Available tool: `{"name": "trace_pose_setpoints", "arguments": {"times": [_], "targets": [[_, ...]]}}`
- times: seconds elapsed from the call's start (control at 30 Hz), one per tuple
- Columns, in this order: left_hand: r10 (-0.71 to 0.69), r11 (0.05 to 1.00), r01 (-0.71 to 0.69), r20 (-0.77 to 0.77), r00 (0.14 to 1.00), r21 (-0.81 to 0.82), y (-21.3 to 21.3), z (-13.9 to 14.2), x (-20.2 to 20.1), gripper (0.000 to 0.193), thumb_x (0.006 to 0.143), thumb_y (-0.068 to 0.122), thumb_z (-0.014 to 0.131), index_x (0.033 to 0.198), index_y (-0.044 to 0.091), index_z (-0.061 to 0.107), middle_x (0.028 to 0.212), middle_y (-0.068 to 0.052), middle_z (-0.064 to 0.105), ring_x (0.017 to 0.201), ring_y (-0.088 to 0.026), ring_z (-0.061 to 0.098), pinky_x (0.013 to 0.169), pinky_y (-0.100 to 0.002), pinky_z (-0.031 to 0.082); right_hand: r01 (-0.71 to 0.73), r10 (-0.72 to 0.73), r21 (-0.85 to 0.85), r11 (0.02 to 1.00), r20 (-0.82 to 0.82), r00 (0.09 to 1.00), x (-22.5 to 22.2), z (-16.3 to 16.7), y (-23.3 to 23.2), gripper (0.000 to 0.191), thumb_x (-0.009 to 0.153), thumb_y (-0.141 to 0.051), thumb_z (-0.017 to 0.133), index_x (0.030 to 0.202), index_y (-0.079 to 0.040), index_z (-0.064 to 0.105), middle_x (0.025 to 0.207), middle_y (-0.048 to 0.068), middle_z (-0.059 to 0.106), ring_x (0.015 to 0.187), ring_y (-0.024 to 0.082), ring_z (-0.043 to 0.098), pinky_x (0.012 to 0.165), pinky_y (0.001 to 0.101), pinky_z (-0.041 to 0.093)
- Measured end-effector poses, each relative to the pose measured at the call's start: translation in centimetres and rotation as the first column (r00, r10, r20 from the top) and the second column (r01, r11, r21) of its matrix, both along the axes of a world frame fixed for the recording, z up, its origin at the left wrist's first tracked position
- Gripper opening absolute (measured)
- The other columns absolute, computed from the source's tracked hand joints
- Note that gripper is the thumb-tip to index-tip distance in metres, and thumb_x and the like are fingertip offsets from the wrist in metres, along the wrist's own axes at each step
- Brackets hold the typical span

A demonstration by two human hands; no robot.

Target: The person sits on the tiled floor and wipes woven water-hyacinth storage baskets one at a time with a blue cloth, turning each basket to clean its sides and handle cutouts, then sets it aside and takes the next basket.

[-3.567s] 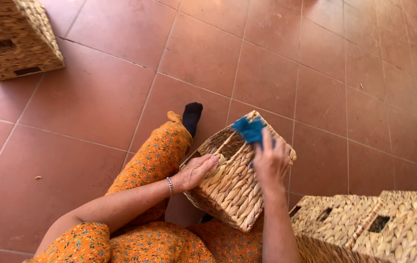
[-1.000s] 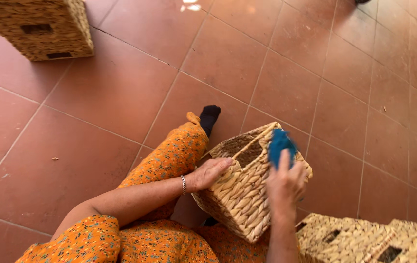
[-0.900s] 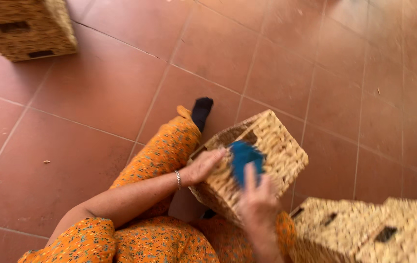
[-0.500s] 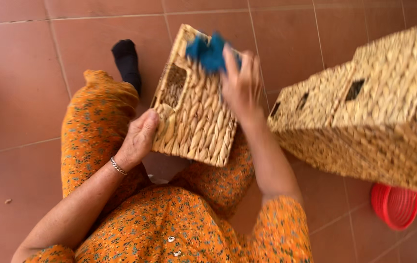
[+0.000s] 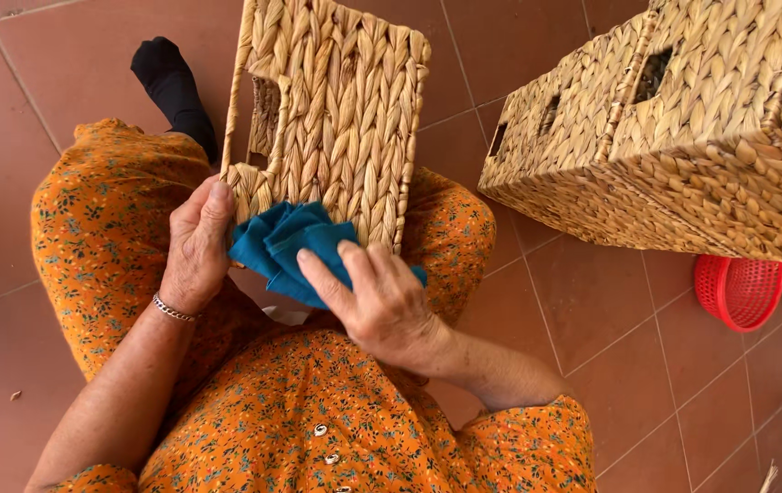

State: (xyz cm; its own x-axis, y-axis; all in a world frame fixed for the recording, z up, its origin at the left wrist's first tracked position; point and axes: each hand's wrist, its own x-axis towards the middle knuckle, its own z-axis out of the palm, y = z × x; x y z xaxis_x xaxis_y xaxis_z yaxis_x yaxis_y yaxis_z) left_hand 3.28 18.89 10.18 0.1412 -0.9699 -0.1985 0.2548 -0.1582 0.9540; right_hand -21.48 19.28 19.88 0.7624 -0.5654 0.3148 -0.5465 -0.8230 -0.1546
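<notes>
Woven basket (image 5: 336, 110) rests on the person's lap, tilted on its side above the orange dress (image 5: 318, 429). Left hand (image 5: 197, 246) grips its lower corner, and right hand (image 5: 377, 297) presses a blue cloth (image 5: 286, 242) against the lower edge. Two more straw baskets (image 5: 674, 137) stand to the right on the tile floor (image 5: 592, 310), near a red bowl (image 5: 740, 290).

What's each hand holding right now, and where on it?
The left hand grips the woven basket at its near lower corner. The right hand presses a bunched blue cloth against the basket's near edge.
</notes>
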Motion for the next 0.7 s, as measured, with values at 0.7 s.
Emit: {"name": "trace_pose_setpoints", "arguments": {"times": [0.7], "targets": [[0.03, 0.999, -0.031, -0.029, 0.999, -0.025, -0.1, -1.5, 0.5, 0.037, 0.109, 0.039, 0.048, 0.106, 0.006, 0.064, 0.088, 0.009, 0.058, 0.08, -0.001, 0.049, 0.072, -0.019, 0.044, 0.048, -0.051, -0.102, 0.994, -0.026, 0.998, 1.2, -1.4, -1.1, 0.054, 0.096, -0.006, 0.07, 0.147, -0.007, 0.054, 0.11, 0.018, 0.056, 0.09, 0.033, 0.058, 0.071, 0.043, 0.057]]}}
